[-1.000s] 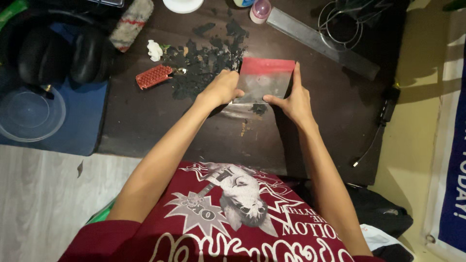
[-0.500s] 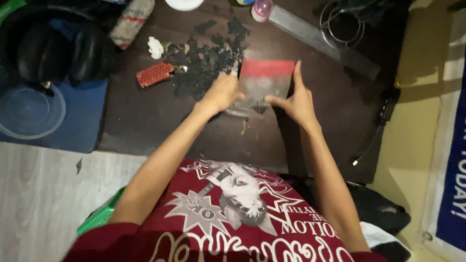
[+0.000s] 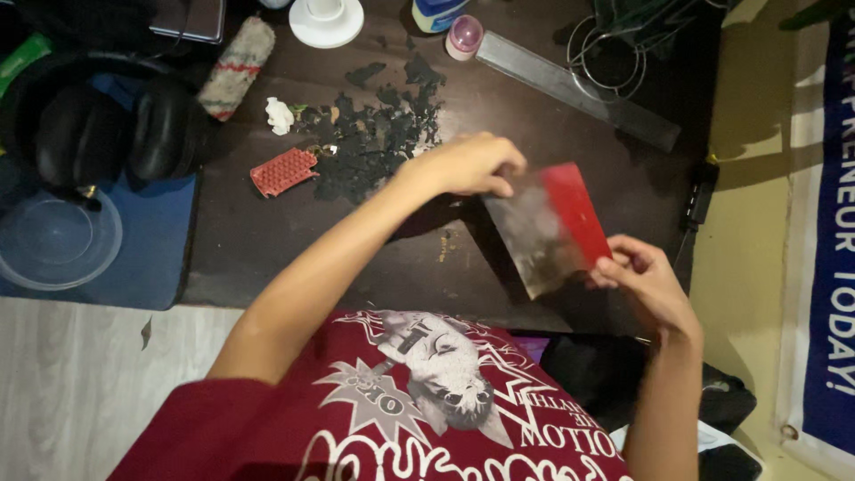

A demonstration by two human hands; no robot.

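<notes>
Both of my hands hold a clear plastic zip bag with a red top strip, lifted and tilted above the dark table. My left hand pinches its upper left corner. At the bag's right edge, by the red strip, my right hand grips it. Dark bits show inside the bag's lower part. A heap of black flaky scraps lies on the table just left of my left hand.
Next to the scraps lie a red dotted fob and a white crumpled scrap. Black headphones and a clear lid rest on a blue mat at left. A metal ruler, small pink-capped jar and white saucer sit at the far edge.
The bag, held flat near the table before, is now raised and swung to the right. My right hand moved right and toward me, and my left hand lifted with the corner.
</notes>
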